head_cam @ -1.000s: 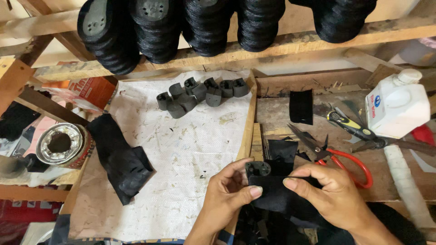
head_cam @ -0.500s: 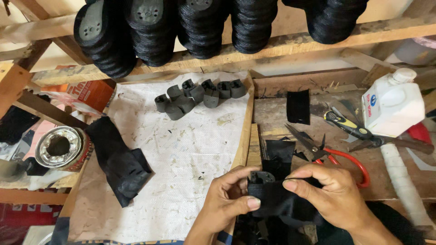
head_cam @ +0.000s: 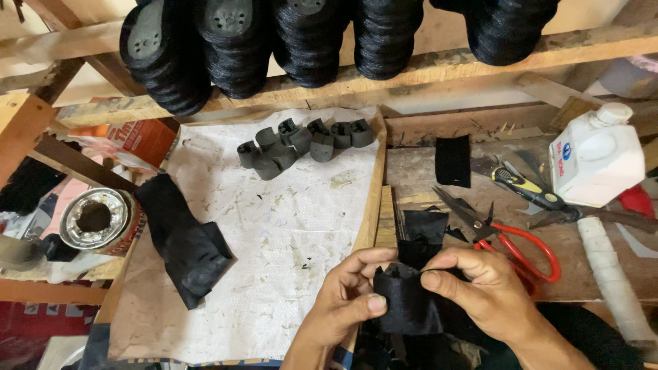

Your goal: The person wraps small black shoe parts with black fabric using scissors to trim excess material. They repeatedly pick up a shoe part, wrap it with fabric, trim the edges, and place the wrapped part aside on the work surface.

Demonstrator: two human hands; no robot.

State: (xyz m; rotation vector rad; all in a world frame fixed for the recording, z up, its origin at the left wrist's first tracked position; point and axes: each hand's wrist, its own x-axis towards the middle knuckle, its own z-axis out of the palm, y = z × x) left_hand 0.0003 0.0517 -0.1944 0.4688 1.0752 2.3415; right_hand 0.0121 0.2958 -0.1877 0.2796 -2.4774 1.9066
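Matt black cloth piece [head_cam: 410, 305]; rough wooden bench [head_cam: 425, 178].

A second ago a small dark block showed at the top of the black cloth piece [head_cam: 409, 305]; now the cloth covers it and I can't see it; my left hand [head_cam: 346, 301] has slid its thumb across the front; my right hand [head_cam: 480, 291] has curled its fingers over the top edge.

A craft workshop — rough wooden bench [head_cam: 480, 185], scissors [head_cam: 510, 236], stacked black parts on a shelf [head_cam: 439, 68].
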